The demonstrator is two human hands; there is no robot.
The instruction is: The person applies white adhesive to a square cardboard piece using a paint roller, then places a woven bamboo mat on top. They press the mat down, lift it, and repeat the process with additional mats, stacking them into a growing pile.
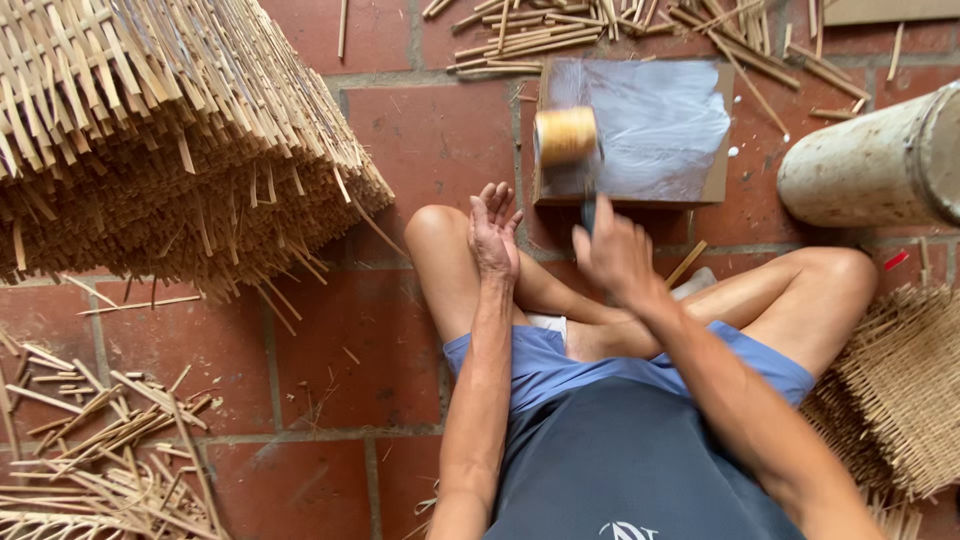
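Illumination is soft, even daylight; shadows on the red-brown tiled floor [420, 150] are faint and diffuse. The clear plastic sheet over the flat cardboard block [655, 125] shows pale glare. The round yellow-headed mallet [566, 136] is motion-blurred. The right hand [612, 252] is slightly soft. Wide-angle distortion bends the frame edges.

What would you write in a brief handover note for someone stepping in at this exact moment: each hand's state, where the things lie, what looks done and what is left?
Left hand: open, empty, raised above the left knee.
Right hand: closed on a dark handle; its blurred yellowish round head is above the plastic-covered board.
The board lies on the brick floor ahead of the crossed legs.
Looks done: stacked woven mats at left and a woven piece at right.
Left: loose bamboo strips scattered on the floor.
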